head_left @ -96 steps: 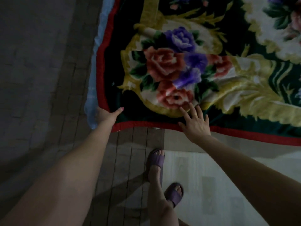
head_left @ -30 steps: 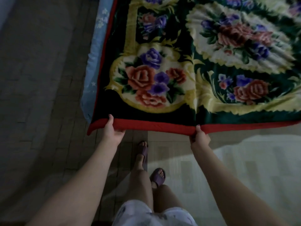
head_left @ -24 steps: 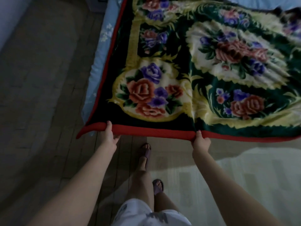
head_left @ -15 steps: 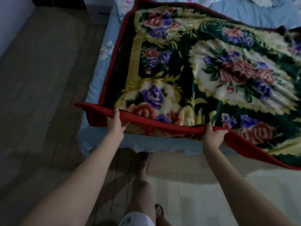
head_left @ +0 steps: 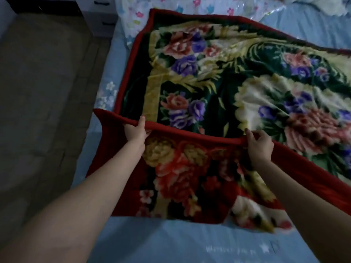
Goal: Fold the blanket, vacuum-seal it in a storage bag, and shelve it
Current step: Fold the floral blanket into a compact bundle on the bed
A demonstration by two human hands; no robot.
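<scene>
Blanket (head_left: pixel 228 76) was spread over a bed (head_left: pixel 171 242) covered by a light blue sheet, green floral face up across the far part. The near red-bound edge (head_left: pixel 190 132) was lifted and turned back, so the red floral underside (head_left: pixel 190 177) was exposed toward the camera, hanging down to the sheet.

Left hand (head_left: pixel 135 130) was closed on that red edge near its left corner, thumb on top, fingers wrapped under. Right hand (head_left: pixel 259 140) was gripping the same edge further right, fingers curled over the binding. Both arms were extended forward, with the edge held taut-ish between the hands and sagging slightly in the middle. To the right of the right hand the edge was seen running down and out of frame.

A clear plastic bag with a flower print (head_left: pixel 190 8) was lying at the head end, touching the far blanket edge. A drawer unit (head_left: pixel 100 18) was seen beside the bed, upper left. Dark floor (head_left: pixel 38 92) was visible on the left.
</scene>
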